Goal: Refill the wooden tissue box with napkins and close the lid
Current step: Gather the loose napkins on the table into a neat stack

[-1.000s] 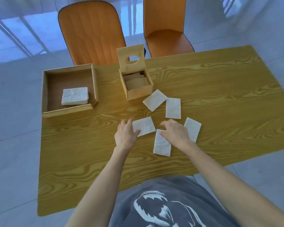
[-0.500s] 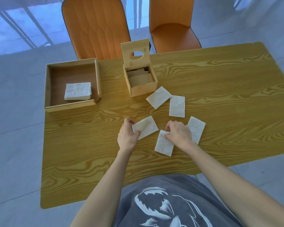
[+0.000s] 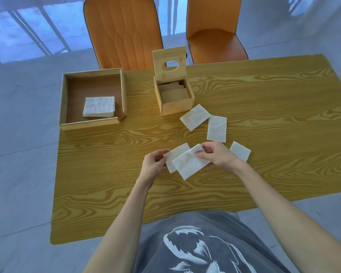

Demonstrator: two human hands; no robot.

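Left hand [image 3: 153,164] pinches one napkin [image 3: 175,154] by its left edge. Right hand [image 3: 218,155] grips another [image 3: 189,164], overlapping on top. Box [image 3: 175,104] sits open behind them.

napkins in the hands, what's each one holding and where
Left hand pinches one napkin by its left edge; right hand pinches another napkin at its upper right corner.

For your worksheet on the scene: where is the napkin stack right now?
In the head view, the napkin stack lies inside the tray at the table's far left, left of the tissue box.
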